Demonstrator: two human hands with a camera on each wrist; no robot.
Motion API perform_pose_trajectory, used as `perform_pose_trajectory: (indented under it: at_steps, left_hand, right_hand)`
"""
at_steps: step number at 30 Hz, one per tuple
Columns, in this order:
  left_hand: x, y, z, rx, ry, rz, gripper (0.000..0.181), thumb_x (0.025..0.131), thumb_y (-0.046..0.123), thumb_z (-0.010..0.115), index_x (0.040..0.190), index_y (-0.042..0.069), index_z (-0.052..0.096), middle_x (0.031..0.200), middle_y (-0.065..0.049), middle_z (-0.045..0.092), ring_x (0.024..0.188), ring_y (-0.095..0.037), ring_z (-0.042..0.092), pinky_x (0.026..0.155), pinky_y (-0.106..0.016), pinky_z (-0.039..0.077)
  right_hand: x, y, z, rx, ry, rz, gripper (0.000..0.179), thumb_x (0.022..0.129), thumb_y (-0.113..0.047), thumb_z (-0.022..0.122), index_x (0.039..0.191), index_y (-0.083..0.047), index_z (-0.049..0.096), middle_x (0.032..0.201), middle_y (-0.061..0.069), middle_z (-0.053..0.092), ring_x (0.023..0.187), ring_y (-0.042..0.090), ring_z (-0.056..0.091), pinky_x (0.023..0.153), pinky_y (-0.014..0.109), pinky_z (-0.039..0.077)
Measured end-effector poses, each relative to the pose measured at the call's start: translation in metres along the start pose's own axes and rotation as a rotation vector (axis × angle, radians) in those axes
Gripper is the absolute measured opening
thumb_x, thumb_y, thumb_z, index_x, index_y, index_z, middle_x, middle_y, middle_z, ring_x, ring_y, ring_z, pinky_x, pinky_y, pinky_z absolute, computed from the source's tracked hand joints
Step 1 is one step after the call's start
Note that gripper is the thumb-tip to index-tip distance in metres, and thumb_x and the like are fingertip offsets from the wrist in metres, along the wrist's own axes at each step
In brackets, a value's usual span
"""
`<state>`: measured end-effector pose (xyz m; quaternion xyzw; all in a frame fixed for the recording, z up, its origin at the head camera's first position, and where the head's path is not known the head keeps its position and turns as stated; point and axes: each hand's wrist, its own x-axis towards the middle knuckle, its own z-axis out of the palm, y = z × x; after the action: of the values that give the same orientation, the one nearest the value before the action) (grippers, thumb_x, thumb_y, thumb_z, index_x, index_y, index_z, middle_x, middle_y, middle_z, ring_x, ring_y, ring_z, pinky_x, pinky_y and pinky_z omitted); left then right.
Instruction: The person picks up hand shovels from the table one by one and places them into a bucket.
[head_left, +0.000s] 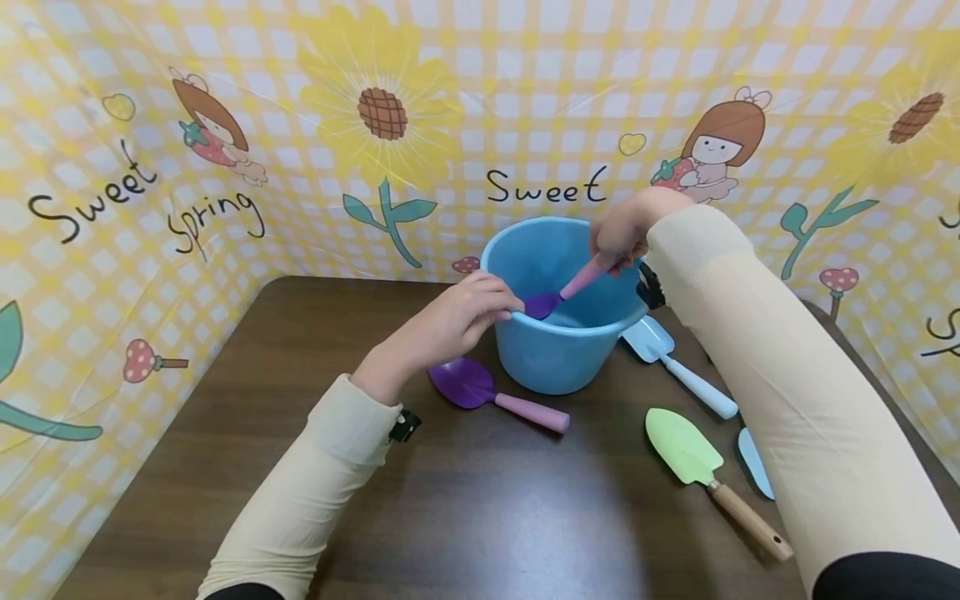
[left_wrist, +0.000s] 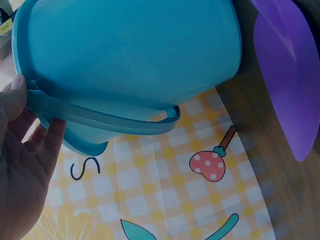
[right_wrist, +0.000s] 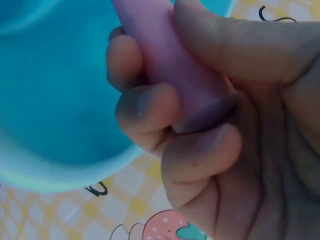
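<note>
A light blue bucket (head_left: 555,362) stands upright at the back of the table. My left hand (head_left: 468,312) grips its rim on the left side; in the left wrist view the thumb and fingers pinch the edge beside the folded bucket handle (left_wrist: 110,120). My right hand (head_left: 630,229) reaches over the bucket's right side and holds a toy shovel by its pink handle (right_wrist: 165,60), fingers wrapped round the handle's end. The shovel's purple blade (head_left: 543,305) points down and left inside the bucket, close to the near left wall.
A second purple shovel (head_left: 463,383) with a pink handle lies before the bucket. To the right lie a light blue shovel (head_left: 697,387), a green trowel (head_left: 682,446) with a wooden handle, and a blue piece (head_left: 754,463) partly under the right sleeve. Patterned cloth (head_left: 540,125) hangs behind.
</note>
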<state>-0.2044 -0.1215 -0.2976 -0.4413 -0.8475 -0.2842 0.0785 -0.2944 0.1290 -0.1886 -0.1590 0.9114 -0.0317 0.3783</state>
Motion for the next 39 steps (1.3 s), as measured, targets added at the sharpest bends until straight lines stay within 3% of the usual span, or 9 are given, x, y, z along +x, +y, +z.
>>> perform_pose_trajectory:
  at_steps: [8, 23, 39]
  left_hand:
    - [0.002, 0.001, -0.001, 0.004, -0.001, 0.000, 0.021, 0.101, 0.009, 0.054, 0.113, 0.007, 0.071, 0.112, -0.004, 0.069, 0.113, -0.020, 0.055, 0.104, -0.037, 0.048]
    - [0.000, 0.004, -0.002, 0.000, -0.009, -0.024, 0.021, 0.101, 0.009, 0.055, 0.113, 0.006, 0.072, 0.112, -0.005, 0.069, 0.113, -0.020, 0.055, 0.105, -0.038, 0.048]
    - [0.000, 0.003, -0.002, 0.000, -0.013, -0.035, 0.021, 0.101, 0.010, 0.056, 0.113, 0.007, 0.071, 0.113, -0.004, 0.069, 0.113, -0.020, 0.055, 0.104, -0.038, 0.048]
  right_hand:
    - [0.009, -0.012, -0.001, -0.010, -0.007, 0.041, 0.020, 0.102, -0.020, 0.054, 0.098, -0.005, 0.066, 0.085, 0.005, 0.060, 0.080, 0.018, 0.054, 0.069, 0.024, 0.046]
    - [0.026, -0.009, 0.005, 0.048, 0.003, 0.047, 0.020, 0.102, -0.021, 0.055, 0.100, -0.004, 0.065, 0.093, 0.008, 0.059, 0.087, 0.021, 0.054, 0.076, 0.028, 0.048]
    - [0.020, -0.008, 0.007, 0.075, 0.107, 0.078, 0.029, 0.101, -0.017, 0.058, 0.126, -0.004, 0.061, 0.123, 0.016, 0.059, 0.112, 0.031, 0.056, 0.094, 0.036, 0.056]
